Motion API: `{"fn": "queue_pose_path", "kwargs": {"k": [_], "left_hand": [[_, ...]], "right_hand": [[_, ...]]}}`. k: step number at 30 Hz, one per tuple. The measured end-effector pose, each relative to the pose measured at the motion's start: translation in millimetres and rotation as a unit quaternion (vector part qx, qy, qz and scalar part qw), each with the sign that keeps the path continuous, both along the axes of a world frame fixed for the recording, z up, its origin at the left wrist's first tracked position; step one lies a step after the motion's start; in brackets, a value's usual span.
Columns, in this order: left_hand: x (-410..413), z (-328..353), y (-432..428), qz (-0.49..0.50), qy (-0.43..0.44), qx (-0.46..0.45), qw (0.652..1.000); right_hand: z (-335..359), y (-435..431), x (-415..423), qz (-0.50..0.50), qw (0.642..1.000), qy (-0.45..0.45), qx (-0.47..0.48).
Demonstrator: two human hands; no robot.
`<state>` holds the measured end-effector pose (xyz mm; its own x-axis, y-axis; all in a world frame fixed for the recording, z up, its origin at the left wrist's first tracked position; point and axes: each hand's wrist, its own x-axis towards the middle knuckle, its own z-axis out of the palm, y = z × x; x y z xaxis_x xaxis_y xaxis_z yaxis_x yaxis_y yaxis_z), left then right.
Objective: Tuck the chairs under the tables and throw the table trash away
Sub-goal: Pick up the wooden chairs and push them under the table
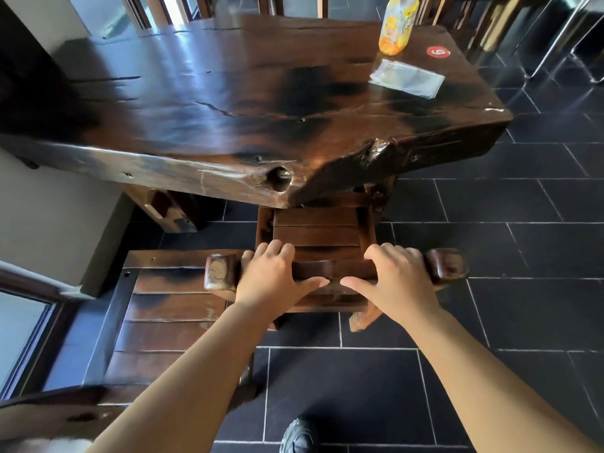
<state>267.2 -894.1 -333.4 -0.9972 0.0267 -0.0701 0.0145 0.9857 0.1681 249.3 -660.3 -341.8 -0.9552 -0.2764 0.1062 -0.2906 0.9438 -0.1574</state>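
A dark wooden chair [318,228] stands with the front of its slatted seat under the near edge of the thick wooden table [212,103]. My left hand [274,276] and my right hand [397,279] both grip the top rail of the chair's backrest, fingers curled over the far side. On the table's far right corner stand an orange drink bottle [397,24] and a flat clear plastic wrapper [407,78]. A second wooden chair [157,318] sits out from the table at my lower left, partly under my left forearm.
A red round sticker [438,52] marks the table corner. A wall and window frame [36,322] close in the left side. Dark floor tiles [523,243] spread to the right. Metal chair legs [562,37] stand at the far right. My shoe [299,436] shows below.
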Motion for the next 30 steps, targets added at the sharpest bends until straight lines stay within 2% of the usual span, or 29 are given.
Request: {"fn": "queue_pose_path", "kwargs": {"k": [5, 10, 14, 22, 30], "left_hand": [[22.5, 38.2, -3.8, -0.016, -0.090, 0.041, 0.995], [79.4, 96.9, 0.0, -0.005, -0.099, 0.060, 0.993], [140.5, 143.1, 4.2, -0.001, -0.111, 0.067, 0.992], [230.8, 211.2, -14.9, 0.012, -0.078, 0.033, 0.996], [262.1, 226.4, -94.4, 0.004, -0.095, 0.008, 0.995]], "right_hand": [[47.1, -3.5, 31.3, -0.026, 0.996, -0.080, -0.008], [116.0, 7.0, 77.5, -0.028, 0.984, -0.171, -0.050], [173.0, 12.1, 130.6, -0.033, 0.976, -0.212, -0.029], [231.7, -3.4, 221.7, 0.002, 0.970, -0.243, -0.009], [232.8, -97.1, 257.9, 0.023, 0.969, -0.247, 0.001]]}}
